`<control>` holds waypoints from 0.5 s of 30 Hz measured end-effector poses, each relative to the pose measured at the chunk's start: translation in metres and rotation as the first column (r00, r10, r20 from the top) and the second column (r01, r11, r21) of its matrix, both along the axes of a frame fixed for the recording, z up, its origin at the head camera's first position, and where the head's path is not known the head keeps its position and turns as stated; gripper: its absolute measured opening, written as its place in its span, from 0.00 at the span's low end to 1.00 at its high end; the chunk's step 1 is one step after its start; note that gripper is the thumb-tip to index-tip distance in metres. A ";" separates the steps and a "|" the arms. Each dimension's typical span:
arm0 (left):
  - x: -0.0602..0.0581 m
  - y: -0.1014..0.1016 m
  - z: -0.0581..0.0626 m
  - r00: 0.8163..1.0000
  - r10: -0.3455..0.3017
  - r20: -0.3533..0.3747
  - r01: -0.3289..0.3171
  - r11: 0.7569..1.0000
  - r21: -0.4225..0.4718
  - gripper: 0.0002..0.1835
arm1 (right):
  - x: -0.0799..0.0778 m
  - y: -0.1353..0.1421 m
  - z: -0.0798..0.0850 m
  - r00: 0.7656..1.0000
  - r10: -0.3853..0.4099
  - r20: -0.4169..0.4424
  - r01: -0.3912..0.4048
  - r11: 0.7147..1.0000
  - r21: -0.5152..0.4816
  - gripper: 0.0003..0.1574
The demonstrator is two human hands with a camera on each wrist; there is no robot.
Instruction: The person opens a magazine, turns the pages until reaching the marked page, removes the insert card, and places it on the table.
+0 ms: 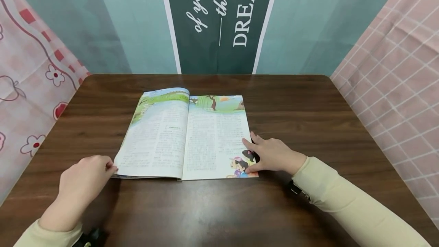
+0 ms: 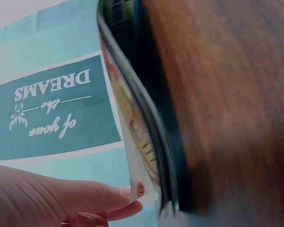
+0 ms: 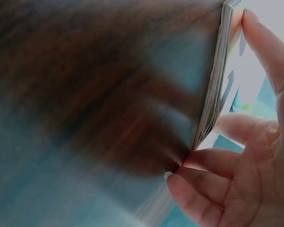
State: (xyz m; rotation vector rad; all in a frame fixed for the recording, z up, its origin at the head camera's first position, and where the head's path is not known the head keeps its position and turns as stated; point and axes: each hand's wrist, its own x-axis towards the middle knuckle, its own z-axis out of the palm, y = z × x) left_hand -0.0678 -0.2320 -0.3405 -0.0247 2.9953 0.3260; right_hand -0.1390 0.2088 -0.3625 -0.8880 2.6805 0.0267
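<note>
An open magazine lies on the brown table, its printed pages bearing green landscape art along the top and cartoon children at the lower right. At its lower left corner my left hand pinches the page edge between thumb and fingers. The left wrist view shows that page corner lifted slightly apart from the pages beneath. My right hand rests at the right edge with fingers spread, thumb and index finger on the page. In the right wrist view, its other fingertips are down beside the page stack.
The dark wood-grain table surrounds the magazine. Behind it hangs a teal cloth with white lettering. A pink patterned cloth stands on the left and a pink checked cloth on the right.
</note>
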 end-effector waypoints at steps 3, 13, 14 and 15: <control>-0.004 0.003 0.000 1.000 -0.018 0.000 0.018 1.000 -0.016 0.10 | -0.002 0.000 0.002 1.000 0.003 -0.023 -0.003 1.000 -0.002 0.59; -0.002 0.022 0.004 0.982 -0.064 -0.180 0.053 0.997 -0.063 0.09 | -0.001 -0.001 -0.004 0.999 -0.002 -0.046 0.001 1.000 -0.016 0.53; -0.003 0.027 0.005 0.978 -0.075 -0.197 0.065 0.996 -0.060 0.07 | -0.001 0.000 -0.004 0.998 0.000 -0.058 -0.001 1.000 -0.025 0.51; -0.004 0.032 0.006 0.972 -0.090 -0.216 0.079 0.995 -0.059 0.05 | -0.002 0.000 -0.005 0.997 0.007 -0.074 -0.010 0.999 -0.035 0.48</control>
